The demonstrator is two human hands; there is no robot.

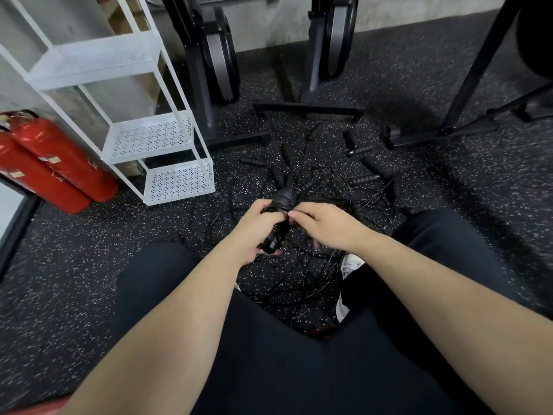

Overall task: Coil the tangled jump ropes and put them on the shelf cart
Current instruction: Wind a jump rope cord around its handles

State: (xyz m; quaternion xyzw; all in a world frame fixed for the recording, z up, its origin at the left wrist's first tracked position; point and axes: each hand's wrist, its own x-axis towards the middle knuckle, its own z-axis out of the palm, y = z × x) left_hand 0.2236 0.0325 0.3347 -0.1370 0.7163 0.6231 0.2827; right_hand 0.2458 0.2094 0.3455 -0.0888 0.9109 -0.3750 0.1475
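Nearest us: dark trousers (269,354) and two bare forearms reaching fwd over the knees. We see the left hand (254,232) curled round a bundle of black jump-rope handles (279,214), fingers wrapped over the top, thumb side toward us, w/ the handle ends poking out below the palm and above the knuckles. The right hand (321,224) sits just beside it, fingertips (294,216) drawn together in a pinch right at the bundle; it probably has a thin cord between them, but the cord is too fine and dark there for us to be sure.

The rest of the tangled jump ropes (329,181) lie on the speckled rubber floor (89,265) just beyond the hands: thin black cords looping everywhere, several ribbed handles fanned out behind. More cord trails down between the legs, near a white shoe (351,265).

The white shelf cart (149,139) stands to the left, three perforated trays, none holding rope. Two red extinguishers (51,163) lean beside it. Black machine frames (311,94) stand behind the pile.
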